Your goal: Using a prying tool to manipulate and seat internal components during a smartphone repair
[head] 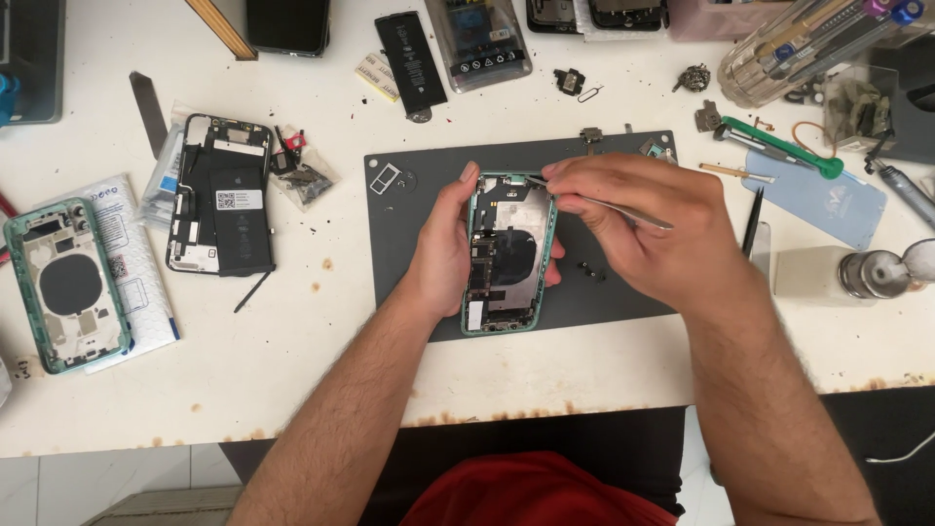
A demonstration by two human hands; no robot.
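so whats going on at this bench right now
A person is working on an opened green-framed phone body over a dark grey rectangular work mat. The left hand grips the phone's left edge, tilting it up off the mat. The right hand holds thin metal tweezers with the tip at the phone's top edge. A second green phone shell and another opened black phone lie on the white table to the left.

The tweezers' (pixel 623 209) tip hides behind the right hand's fingers (pixel 575 185); the tool jar (pixel 779 49) is cropped.
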